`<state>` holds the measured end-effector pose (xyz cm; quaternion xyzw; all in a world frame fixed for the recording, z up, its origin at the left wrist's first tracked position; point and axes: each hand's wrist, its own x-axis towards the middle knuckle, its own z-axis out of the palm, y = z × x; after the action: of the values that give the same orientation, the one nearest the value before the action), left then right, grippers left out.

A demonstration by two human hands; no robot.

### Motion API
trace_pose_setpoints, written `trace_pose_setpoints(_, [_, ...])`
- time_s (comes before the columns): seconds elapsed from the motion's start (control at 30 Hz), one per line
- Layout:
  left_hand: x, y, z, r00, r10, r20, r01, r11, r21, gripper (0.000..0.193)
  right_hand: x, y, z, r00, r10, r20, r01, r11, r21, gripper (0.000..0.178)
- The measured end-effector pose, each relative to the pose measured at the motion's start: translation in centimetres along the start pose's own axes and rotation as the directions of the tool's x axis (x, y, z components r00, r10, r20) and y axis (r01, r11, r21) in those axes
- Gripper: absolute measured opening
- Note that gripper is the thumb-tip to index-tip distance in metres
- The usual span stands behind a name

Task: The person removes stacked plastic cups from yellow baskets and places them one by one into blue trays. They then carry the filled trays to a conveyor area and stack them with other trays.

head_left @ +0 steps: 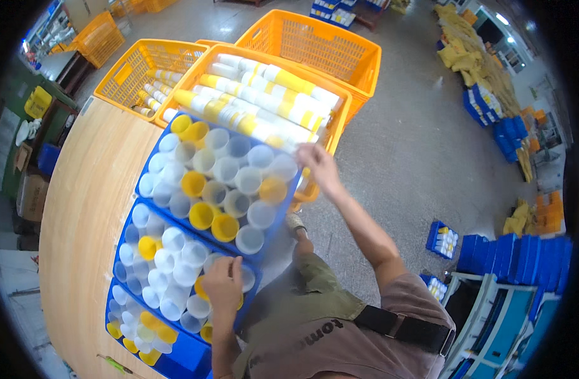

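Observation:
My left hand [225, 281] is over the middle blue tray [133, 218], its fingers curled among white cups [193, 252]; whatever they grip is hidden. At the right corner of the far blue tray [204, 235], my right hand [319, 165] has its fingers pinched together, beside the orange crate. Blur hides what is in them. White and yellow cups stand mouth up in the far tray, among them a yellow cup [225, 227]. A near blue tray [187, 360] holds more cups at its left, with bare blue floor showing.
The trays lie on a wooden table [81, 208]. Stacks of white and yellow cups [264, 95] fill an orange crate [343, 95] beyond them. Another orange crate [315, 41] stands behind it. A green-handled tool [114, 364] lies near the table's front. Blue bins [517, 259] are stacked at right.

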<state>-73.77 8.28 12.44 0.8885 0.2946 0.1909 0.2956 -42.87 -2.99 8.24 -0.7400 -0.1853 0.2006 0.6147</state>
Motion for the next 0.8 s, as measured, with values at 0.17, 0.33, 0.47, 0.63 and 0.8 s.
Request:
trace_pose_setpoints(0.17, [3.9,5.9,4.9,0.991,-0.078,0.11,0.082,0.996,-0.031,0.019,20.6,7.7,-3.8,0.972,-0.234,-0.034,0.158,0.749,-0.643,0.058])
trace_pose_setpoints(0.33, [5.5,7.8,4.6,0.918,-0.383,0.103,0.387,0.922,-0.026,0.028,33.6,10.6,-0.7,0.882,-0.471,0.035,0.307,0.515,-0.801,0.077])
trace_pose_setpoints(0.47, [6.5,8.4,3.6,0.823,-0.568,-0.016,0.555,0.809,-0.193,0.026,33.9,7.8,1.7,0.953,-0.288,0.091,0.268,0.667,-0.695,0.074])
trace_pose_setpoints(0.63, [9.1,8.7,1.7,0.733,-0.668,-0.131,0.27,0.462,-0.845,0.043,21.5,-2.2,4.6,0.45,-0.385,0.806,0.644,0.765,0.006,0.066])
trace_pose_setpoints(0.8, [7.5,8.3,-2.8,0.835,-0.541,0.1,0.478,0.625,-0.617,0.053,8.5,-9.9,6.7,-0.182,-0.348,0.92,0.689,0.623,0.372,0.083])
